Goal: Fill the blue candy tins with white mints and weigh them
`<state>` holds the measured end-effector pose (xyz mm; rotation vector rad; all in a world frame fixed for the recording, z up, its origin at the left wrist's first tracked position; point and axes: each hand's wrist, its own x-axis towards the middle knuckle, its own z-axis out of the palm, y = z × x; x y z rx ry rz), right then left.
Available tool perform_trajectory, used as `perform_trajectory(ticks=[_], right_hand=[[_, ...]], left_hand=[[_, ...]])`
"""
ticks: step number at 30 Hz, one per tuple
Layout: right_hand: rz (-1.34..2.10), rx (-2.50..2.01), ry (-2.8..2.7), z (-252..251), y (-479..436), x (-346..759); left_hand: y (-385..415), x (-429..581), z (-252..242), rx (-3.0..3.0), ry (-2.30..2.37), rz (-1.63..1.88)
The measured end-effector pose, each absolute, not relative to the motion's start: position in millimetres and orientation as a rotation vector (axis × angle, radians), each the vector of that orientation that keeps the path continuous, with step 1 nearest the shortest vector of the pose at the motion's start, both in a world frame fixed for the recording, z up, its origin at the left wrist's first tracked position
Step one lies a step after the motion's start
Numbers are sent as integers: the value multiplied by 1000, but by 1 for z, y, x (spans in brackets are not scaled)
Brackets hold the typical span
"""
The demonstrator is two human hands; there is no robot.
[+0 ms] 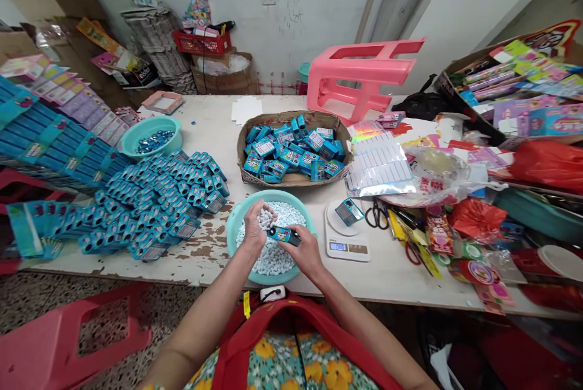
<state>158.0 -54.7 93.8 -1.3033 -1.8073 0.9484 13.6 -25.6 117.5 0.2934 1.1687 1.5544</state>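
Observation:
My left hand point(255, 226) is closed round a few small white candies over a teal basin point(237, 223) full of white candies point(277, 253). My right hand point(304, 250) grips a small blue box point(280, 233), held level just right of the left hand's fingertips. Both hands hover above the basin at the table's near edge.
A white kitchen scale point(347, 238) with a blue box on it stands right of the basin. A cardboard tray point(294, 150) holds several blue boxes; many more lie in rows at left point(155, 201). Scissors point(376, 214), a pink stool point(359, 77) and bright packaging clutter the right side.

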Motion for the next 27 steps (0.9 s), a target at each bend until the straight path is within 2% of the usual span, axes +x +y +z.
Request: perform_trajectory(ticks=[27], right_hand=[[1001, -1277, -1783, 90, -48, 155]], left_hand=[[-25, 18, 116, 465, 1266, 1642]])
